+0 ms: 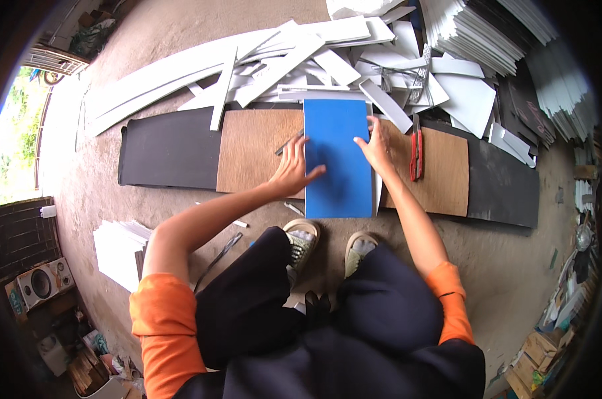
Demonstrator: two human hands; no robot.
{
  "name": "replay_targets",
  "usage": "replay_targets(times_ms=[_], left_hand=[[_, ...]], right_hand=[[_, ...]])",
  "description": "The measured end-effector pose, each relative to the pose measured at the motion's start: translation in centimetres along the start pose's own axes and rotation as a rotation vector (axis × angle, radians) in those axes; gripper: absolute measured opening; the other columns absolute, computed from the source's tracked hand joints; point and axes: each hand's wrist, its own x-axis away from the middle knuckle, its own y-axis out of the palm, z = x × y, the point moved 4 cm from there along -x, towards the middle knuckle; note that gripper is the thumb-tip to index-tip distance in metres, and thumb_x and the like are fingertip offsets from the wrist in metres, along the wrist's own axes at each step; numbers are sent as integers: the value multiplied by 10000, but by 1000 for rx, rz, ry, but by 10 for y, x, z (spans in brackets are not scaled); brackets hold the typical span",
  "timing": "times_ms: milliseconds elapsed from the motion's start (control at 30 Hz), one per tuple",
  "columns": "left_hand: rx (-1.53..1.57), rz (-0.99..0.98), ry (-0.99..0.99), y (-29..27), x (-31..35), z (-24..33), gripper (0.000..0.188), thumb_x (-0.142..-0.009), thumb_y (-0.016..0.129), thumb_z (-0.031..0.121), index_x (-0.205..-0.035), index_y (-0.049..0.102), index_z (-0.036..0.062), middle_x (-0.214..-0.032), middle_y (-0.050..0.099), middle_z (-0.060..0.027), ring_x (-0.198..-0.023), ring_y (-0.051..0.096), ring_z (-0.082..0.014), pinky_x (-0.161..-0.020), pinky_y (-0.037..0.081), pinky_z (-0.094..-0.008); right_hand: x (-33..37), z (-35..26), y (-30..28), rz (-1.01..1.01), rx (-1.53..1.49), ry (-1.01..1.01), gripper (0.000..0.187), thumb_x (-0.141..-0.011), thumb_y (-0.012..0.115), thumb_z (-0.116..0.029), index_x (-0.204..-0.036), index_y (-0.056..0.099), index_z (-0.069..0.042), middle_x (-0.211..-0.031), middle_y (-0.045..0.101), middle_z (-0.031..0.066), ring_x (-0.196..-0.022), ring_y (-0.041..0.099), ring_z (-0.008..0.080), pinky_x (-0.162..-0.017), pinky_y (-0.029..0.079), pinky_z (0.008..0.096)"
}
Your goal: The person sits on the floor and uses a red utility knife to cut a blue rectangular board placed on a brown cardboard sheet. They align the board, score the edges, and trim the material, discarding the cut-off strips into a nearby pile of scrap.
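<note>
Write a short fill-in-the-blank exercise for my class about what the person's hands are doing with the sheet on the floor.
1. Both hands rest on a sheet coloured ____.
2. The left hand presses its ____ edge.
3. The red cutter lies to the ____ of the right hand.
4. The sheet lies on a ____ board.

Missing words: blue; left; right; brown

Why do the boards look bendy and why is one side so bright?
Head view: the fisheye lens bows straight edges near the rim, so the black mat and white strips curve; corners go dark. Daylight on the left washes out the floor there. The middle is sharp: the blue sheet, left hand, right hand and red utility knife look clear.
</note>
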Motion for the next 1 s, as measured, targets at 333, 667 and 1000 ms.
replay_targets(times_ms=[333, 667, 1000], left_hand=[[-306, 428, -12, 24, -117, -4, 510, -778, 550, 367, -1100, 431, -10, -1080, 448, -165, -1068, 411, -311, -999, 219, -450], [-240, 511, 29, 25, -100, 11, 397, -759, 547, 217, -1087, 442, 20, -1076, 437, -174, -1058, 397, -330, -988, 243, -434], [-287, 194, 277, 41, -1, 57, 304, -728, 607, 197, -1006, 502, 131, -1076, 429, -109, -1160, 314, -357, -928, 215, -636]], right_hand=[[4, -8, -3, 13, -51, -7, 648, -667, 692, -76, -1202, 327, -70, -989, 454, 190, -960, 433, 346, -850, 353, 440], [6, -5, -5, -6, -109, -27, 644, -669, 694, -78, -1203, 335, -70, -991, 461, 176, -951, 438, 333, -847, 352, 433], [11, -6, -10, 30, -159, -81, 562, -690, 670, -66, -1173, 383, -60, -982, 492, 164, -953, 464, 318, -844, 361, 429]])
